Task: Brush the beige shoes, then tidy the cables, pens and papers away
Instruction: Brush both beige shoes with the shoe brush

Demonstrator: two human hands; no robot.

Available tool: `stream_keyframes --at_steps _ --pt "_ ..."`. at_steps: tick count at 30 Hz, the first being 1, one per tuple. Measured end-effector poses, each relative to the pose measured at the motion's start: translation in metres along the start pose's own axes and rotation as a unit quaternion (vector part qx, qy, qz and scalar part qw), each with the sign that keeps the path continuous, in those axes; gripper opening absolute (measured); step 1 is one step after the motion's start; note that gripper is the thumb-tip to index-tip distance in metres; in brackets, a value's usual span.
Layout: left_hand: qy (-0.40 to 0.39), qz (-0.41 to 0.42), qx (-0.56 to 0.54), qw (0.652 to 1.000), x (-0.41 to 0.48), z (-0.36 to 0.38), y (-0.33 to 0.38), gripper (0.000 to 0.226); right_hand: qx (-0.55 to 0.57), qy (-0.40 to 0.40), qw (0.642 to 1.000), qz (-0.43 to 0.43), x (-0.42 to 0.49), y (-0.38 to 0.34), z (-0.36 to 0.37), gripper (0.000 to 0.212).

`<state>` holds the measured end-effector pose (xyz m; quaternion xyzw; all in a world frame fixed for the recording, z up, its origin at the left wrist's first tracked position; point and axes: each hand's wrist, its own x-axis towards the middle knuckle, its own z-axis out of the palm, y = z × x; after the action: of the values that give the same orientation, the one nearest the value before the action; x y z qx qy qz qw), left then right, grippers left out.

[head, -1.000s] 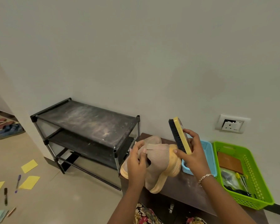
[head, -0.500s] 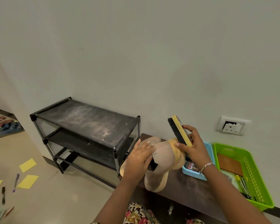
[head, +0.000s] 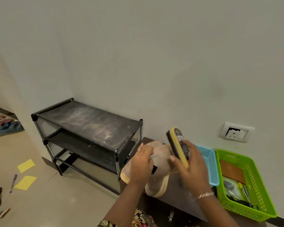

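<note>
Fingers (head: 146,150) of the left hand (head: 142,166) curled round the beige shoes (head: 161,155) over the dark cabinet's (head: 179,192) left end. The right hand (head: 191,169) gripped the yellow brush (head: 177,145), bristles facing the shoes. Yellow papers (head: 26,165) and pens (head: 13,181) lay on the floor, well apart.

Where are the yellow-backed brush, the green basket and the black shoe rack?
Yellow-backed black-bristled shoe brush (head: 179,148): head view, yellow back edge.
Green plastic basket (head: 259,185): head view, right wall.
Black two-shelf shoe rack (head: 88,122): head view, dusty top shelf.
</note>
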<state>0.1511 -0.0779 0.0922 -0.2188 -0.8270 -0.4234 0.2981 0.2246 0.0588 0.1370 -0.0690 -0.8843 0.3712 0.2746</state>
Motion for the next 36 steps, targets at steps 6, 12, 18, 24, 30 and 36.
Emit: stream_keyframes --at_steps 6,12,18,24,30,36 --pt "-0.051 -0.151 -0.097 0.983 -0.005 0.002 0.0 0.022 -0.124 -0.013 0.991 -0.054 -0.031 0.003 0.022 0.04" --pt "-0.001 -0.204 -0.149 0.968 -0.006 -0.002 0.014 0.023 -0.12 -0.059 0.986 -0.095 -0.03 -0.007 0.032 0.039" --pt "0.011 -0.203 -0.142 0.969 -0.01 -0.003 0.005 0.032 -0.126 -0.01 0.992 0.003 0.002 0.015 0.015 0.042" --pt "0.017 -0.238 -0.178 0.955 -0.009 -0.007 0.011 0.031 -0.127 -0.122 0.967 -0.181 -0.023 0.0 0.033 0.043" --pt "0.023 -0.206 -0.153 0.966 -0.01 -0.011 0.006 0.024 -0.119 -0.011 0.993 -0.015 0.019 0.012 0.009 0.04" --pt "0.014 -0.184 -0.153 0.971 -0.013 -0.014 0.005 0.026 -0.114 -0.113 0.974 -0.159 -0.014 -0.002 0.023 0.048"
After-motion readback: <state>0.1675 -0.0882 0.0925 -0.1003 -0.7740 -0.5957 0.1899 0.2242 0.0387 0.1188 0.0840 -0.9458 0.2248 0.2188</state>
